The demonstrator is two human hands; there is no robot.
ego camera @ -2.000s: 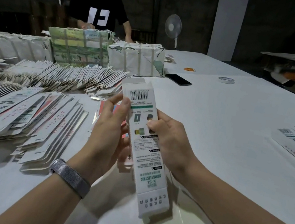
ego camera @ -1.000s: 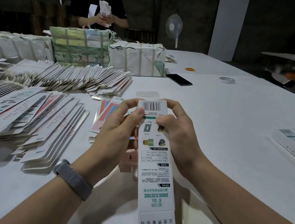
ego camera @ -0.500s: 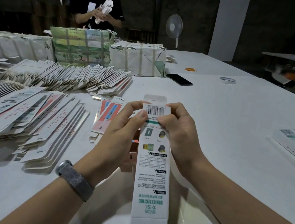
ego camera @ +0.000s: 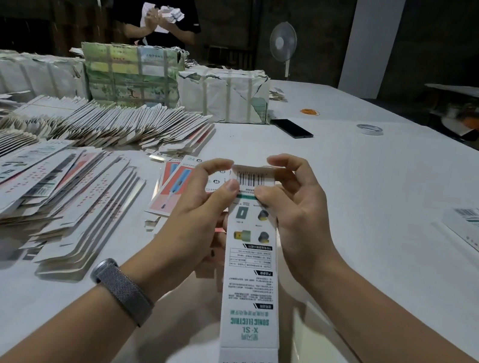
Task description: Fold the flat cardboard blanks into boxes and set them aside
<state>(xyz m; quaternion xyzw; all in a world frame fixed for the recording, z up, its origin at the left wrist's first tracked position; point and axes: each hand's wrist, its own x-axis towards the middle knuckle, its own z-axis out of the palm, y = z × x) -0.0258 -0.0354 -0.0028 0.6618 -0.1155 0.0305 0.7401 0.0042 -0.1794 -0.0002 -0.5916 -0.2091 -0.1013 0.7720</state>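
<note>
A packing workshop: fanned stacks of flat box blanks [ego camera: 42, 180] and strapped bundles [ego camera: 224, 96] cover a long table [ego camera: 386, 206].

A long white printed box [ego camera: 250, 278] is held lengthwise above fanned stacks of flat blanks [ego camera: 42, 180], far flap bent over.

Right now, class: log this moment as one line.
left hand: grips box | right hand: pinches top flap | near flap: open | flat blanks: waiting

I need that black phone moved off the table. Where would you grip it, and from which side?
The phone lies flat, long and thin, beside the wrapped bundle. Probably come from above and pinch its two long edges near the middle; its right side is open table.
</note>
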